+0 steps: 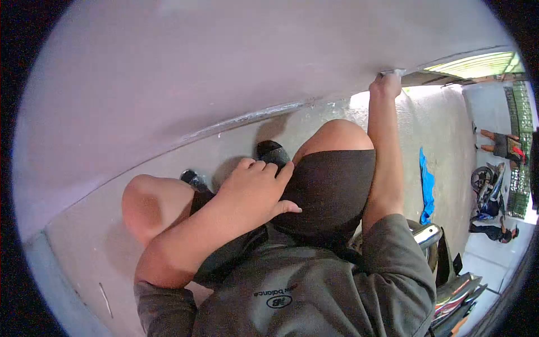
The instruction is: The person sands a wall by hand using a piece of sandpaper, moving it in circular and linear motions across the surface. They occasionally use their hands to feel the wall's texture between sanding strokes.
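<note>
My left hand [258,182] lies over my right thigh, palm down, with its thumb apart from the slightly bent fingers and nothing seen in it. My right arm stretches out to the upper right. At its end my right hand [386,85] is closed near the pale wall [213,62], around something thin and greyish that is too small to name. The wall's lower edge carries a rough whitish strip [241,121] where it meets the floor.
A blue cloth [426,188] lies on the grey floor [449,146] to the right. Motorcycle parts [429,235] show beside my right arm. Farther right are a parked motorcycle [488,185] and two people [499,145], [497,232]. A thin stick [105,299] lies at lower left.
</note>
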Motion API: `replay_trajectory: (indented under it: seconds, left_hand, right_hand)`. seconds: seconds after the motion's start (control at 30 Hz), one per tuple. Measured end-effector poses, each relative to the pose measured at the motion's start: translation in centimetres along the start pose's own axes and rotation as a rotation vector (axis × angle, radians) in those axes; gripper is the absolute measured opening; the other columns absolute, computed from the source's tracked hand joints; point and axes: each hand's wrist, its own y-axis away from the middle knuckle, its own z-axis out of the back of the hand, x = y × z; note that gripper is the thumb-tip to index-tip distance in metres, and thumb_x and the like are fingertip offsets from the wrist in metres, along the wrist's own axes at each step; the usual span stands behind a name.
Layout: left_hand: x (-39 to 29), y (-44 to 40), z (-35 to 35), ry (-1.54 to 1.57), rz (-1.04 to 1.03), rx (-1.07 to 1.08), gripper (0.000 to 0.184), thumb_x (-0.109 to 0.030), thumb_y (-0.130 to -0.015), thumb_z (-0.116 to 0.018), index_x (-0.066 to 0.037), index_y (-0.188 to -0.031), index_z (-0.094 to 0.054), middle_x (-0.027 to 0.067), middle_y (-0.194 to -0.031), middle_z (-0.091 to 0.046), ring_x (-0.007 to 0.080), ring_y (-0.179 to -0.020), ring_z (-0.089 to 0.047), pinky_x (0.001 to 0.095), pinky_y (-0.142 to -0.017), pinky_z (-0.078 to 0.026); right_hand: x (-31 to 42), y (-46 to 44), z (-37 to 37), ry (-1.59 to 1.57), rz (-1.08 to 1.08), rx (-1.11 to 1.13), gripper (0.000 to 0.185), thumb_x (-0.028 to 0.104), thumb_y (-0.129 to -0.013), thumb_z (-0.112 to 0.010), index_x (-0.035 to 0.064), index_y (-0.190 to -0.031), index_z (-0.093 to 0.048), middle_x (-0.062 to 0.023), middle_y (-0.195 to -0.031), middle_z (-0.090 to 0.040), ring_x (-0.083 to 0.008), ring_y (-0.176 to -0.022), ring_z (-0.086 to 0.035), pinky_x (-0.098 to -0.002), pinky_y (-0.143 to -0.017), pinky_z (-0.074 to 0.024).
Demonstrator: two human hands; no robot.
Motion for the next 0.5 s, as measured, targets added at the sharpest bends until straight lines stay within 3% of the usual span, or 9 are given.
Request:
replay_trajectory:
  seconds: [0.07,0.1,0.17,0.23,0.3,0.5]
  left_hand:
    - [-0.1,-0.1,-0.1,-0.013,-0.007,0.037,0.077,-0.054,-0.086,-0.064,0.002,-0.136,-0.049,0.0206,-0.110,-0.064,0.0377,-0.108,-0.059,0.0466,-0.098,-0.042]
    - [0.0,-0.1,-0.2,-0.020,-0.033,0.041,0.077,-0.054,-0.086,-0.064,0.002,-0.136,-0.049,0.0206,-0.110,-0.064,0.0377,-0.108,-0.059,0.0466,-0.098,-0.042]
    - [-0.1,0.0,-0.5,0.013,-0.021,-0.046,0.079,-0.055,-0.086,-0.064,0.003,-0.137,-0.048,0.0214,-0.113,-0.064,0.0383,-0.108,-0.059,0.0470,-0.098,-0.042]
    - [-0.6,0.0,0.5,-0.017,-0.056,0.014,0.079,-0.053,-0.085,-0.066,0.003,-0.137,-0.048,0.0222,-0.116,-0.064,0.0389,-0.109,-0.059,0.0467,-0.098,-0.042]
    - [-0.5,0.3,0.9,-0.014,-0.010,-0.017,0.077,-0.050,-0.084,-0.068,0.001,-0.138,-0.048,0.0226,-0.120,-0.063,0.0393,-0.109,-0.059,0.0464,-0.098,-0.042]
    - [-0.2,0.6,0.7,-0.056,0.076,0.032,0.081,-0.054,-0.085,-0.066,0.000,-0.142,-0.044,0.0207,-0.118,-0.063,0.0363,-0.111,-0.058,0.0456,-0.101,-0.039]
  right_hand:
    - [1.6,0.8,-0.6,-0.024,0.075,0.207,0.029,0.007,-0.098,-0.050,-0.0011,-0.126,-0.051,-0.0120,-0.121,-0.059,-0.0289,-0.108,-0.060,-0.0444,-0.089,-0.0544]
    - [1.2,0.2,-0.3,-0.027,0.097,0.192,0.029,0.007,-0.098,-0.050,-0.0011,-0.126,-0.051,-0.0120,-0.121,-0.059,-0.0289,-0.108,-0.060,-0.0444,-0.089,-0.0544]
    - [0.5,-2.6,0.5,0.265,0.316,0.116,0.040,0.016,-0.103,-0.046,-0.0031,-0.138,-0.050,-0.0143,-0.130,-0.058,-0.0271,-0.115,-0.059,-0.0370,-0.101,-0.0453]
    - [-0.4,-3.6,1.0,0.430,0.381,-0.059,0.041,0.017,-0.104,-0.045,-0.0035,-0.139,-0.051,-0.0165,-0.134,-0.058,-0.0249,-0.118,-0.058,-0.0320,-0.101,-0.0432]
    - [0.1,-2.4,1.1,0.136,0.187,-0.156,0.041,0.019,-0.104,-0.045,-0.0049,-0.137,-0.053,-0.0184,-0.135,-0.059,-0.0256,-0.120,-0.057,-0.0321,-0.103,-0.0419]
    - [3.1,-4.9,0.2,0.381,0.481,-0.064,0.042,0.020,-0.104,-0.046,-0.0065,-0.136,-0.053,-0.0202,-0.135,-0.060,-0.0287,-0.124,-0.057,-0.0326,-0.103,-0.0432]
